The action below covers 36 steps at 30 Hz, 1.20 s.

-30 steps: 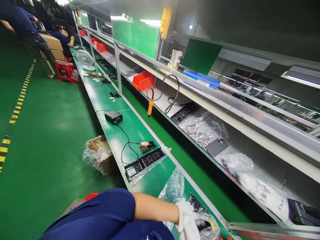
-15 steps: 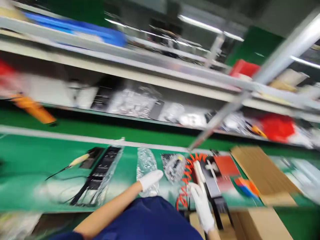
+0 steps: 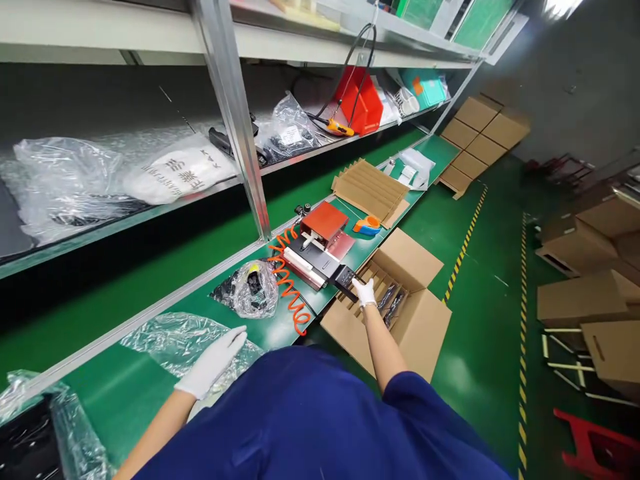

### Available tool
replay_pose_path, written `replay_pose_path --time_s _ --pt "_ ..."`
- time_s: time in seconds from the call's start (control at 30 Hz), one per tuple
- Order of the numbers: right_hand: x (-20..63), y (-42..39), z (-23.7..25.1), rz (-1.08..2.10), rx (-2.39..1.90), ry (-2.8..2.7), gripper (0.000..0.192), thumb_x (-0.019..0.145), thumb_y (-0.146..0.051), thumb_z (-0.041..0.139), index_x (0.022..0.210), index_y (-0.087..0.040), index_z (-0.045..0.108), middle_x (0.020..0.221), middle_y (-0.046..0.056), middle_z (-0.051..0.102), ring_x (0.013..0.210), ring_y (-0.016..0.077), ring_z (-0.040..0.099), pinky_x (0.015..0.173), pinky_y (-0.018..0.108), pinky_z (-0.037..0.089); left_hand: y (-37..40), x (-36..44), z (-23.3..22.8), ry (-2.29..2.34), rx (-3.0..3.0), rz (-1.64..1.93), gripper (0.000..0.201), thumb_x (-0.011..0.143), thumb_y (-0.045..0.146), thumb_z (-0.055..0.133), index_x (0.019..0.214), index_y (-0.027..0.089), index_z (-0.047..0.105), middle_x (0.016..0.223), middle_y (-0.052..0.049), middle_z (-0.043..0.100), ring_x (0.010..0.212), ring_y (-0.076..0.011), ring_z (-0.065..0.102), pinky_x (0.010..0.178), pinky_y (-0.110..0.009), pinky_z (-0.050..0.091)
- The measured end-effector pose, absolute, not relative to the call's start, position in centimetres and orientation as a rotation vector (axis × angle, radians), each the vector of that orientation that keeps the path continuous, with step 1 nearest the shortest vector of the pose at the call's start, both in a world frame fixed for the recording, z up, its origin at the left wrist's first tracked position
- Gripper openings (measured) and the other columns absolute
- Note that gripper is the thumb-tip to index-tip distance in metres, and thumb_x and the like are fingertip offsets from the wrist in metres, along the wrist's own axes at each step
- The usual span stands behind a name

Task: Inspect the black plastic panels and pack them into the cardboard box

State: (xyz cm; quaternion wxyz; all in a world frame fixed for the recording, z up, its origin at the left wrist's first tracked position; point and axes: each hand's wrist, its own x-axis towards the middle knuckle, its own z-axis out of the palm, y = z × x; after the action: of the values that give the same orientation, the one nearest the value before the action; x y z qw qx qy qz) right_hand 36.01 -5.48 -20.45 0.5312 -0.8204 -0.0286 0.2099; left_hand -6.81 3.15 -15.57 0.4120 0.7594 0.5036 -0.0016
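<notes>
L hand point(image 3: 213, 363), white glove, lies flat w/ fingers spread loosely on a clear bag point(image 3: 175, 340) on the green bench point(image 3: 130, 390). R hand point(image 3: 363, 292), also gloved, reaches out to the black end of a press point(image 3: 320, 257) at bench edge; fingers curled on it, can't tell how firm the grip is. Press has a red plate on top, orange coil hose point(image 3: 287, 290) just beside. Open carton point(image 3: 395, 300) w/ dividers sits below R hand, off the bench. Bagged part point(image 3: 253, 290) btw the two hands. Cardboard stack point(image 3: 370, 190) farther along.
</notes>
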Motion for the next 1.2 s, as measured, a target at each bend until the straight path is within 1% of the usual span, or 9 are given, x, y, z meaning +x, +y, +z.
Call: replay_pose_path --time_s 0.1,0.2,0.43,0.6,0.73,0.83,0.93,1.03,1.2 --pt "35.6 -5.9 -22.3 0.603 -1.936 0.073 0.027 0.092 -0.038 0.071 0.101 -0.014 0.064 0.086 0.002 0.067 0.073 0.0143 0.064 0.07 0.03 0.056 4.1 -4.8 -13.9 1.232 1.879 -0.044 0.074 0.091 0.058 0.033 0.138 0.008 0.059 0.147 -0.016 0.059 0.137 -0.03 0.056 0.12 -0.043 0.041" --pt "36.5 -8.1 -23.1 0.613 -1.908 0.183 0.026 0.099 -0.038 0.063 0.09 -0.014 0.062 0.075 -0.003 0.059 0.059 0.0086 0.053 0.057 0.023 0.049 4.0 -3.8 -13.3 1.183 1.906 -0.052 0.074 0.091 0.059 0.033 0.139 0.009 0.06 0.147 -0.015 0.059 0.138 -0.0302 0.055 0.12 -0.044 0.04" --pt "38.7 -14.2 -22.8 0.444 -1.82 0.248 0.026 0.097 -0.033 0.064 0.08 -0.016 0.055 0.067 -0.006 0.048 0.053 0.0069 0.04 0.051 0.02 0.037 3.2 -4.8 -14.4 1.204 1.867 -0.11 0.07 0.09 0.056 0.036 0.135 0.01 0.062 0.144 -0.015 0.062 0.134 -0.0297 0.059 0.117 -0.043 0.044" --pt "39.7 -15.2 -21.7 0.45 -1.759 0.222 0.024 0.091 -0.028 0.067 0.076 -0.017 0.053 0.063 -0.008 0.046 0.051 0.0067 0.037 0.05 0.02 0.033 4.2 -5.2 -12.9 1.262 1.891 -0.067 0.075 0.091 0.06 0.033 0.138 0.009 0.06 0.146 -0.015 0.06 0.136 -0.0307 0.057 0.118 -0.043 0.042" --pt "39.8 -15.0 -21.5 0.495 -1.72 0.251 0.018 0.088 -0.024 0.066 0.079 -0.018 0.052 0.057 -0.01 0.039 0.047 0.0065 0.034 0.048 0.02 0.031 5.3 -5.5 -11.5 1.31 1.904 -0.008 0.079 0.09 0.062 0.032 0.141 0.008 0.058 0.148 -0.014 0.058 0.138 -0.0304 0.055 0.12 -0.042 0.039" --pt "38.8 -15.5 -21.5 0.499 -1.693 0.251 0.013 0.079 -0.022 0.065 0.083 -0.018 0.054 0.055 -0.011 0.039 0.046 0.0072 0.034 0.048 0.02 0.032 5.3 -6.0 -11.0 1.334 1.911 0.037 0.077 0.09 0.063 0.034 0.14 0.01 0.059 0.147 -0.014 0.06 0.136 -0.0304 0.057 0.118 -0.042 0.043" --pt "37.9 -16.4 -21.2 0.501 -1.682 0.214 0.022 0.067 -0.027 0.065 0.084 -0.019 0.055 0.053 -0.01 0.041 0.046 0.0088 0.036 0.047 0.023 0.035 4.8 -6.8 -10.8 1.373 1.881 0.034 0.076 0.09 0.062 0.035 0.14 0.01 0.059 0.146 -0.014 0.061 0.135 -0.0311 0.057 0.117 -0.043 0.044" --pt "38.5 -16.8 -20.0 0.489 -1.684 0.124 0.031 0.06 -0.031 0.064 0.088 -0.018 0.059 0.053 -0.01 0.04 0.045 0.0083 0.034 0.046 0.022 0.032 4.1 -7.8 -11.1 1.395 1.833 -0.014 0.075 0.09 0.059 0.036 0.139 0.007 0.059 0.146 -0.015 0.059 0.138 -0.0321 0.055 0.12 -0.045 0.04" --pt "43.9 -15.5 -14.2 0.453 -1.671 -0.12 0.059 0.052 -0.029 0.066 0.11 -0.017 0.064 0.066 -0.008 0.051 0.054 0.009 0.04 0.05 0.022 0.035 4.0 -8.3 -10.7 1.419 1.83 0.024 0.072 0.092 0.059 0.036 0.139 0.01 0.06 0.147 -0.016 0.059 0.138 -0.0335 0.055 0.119 -0.049 0.041"
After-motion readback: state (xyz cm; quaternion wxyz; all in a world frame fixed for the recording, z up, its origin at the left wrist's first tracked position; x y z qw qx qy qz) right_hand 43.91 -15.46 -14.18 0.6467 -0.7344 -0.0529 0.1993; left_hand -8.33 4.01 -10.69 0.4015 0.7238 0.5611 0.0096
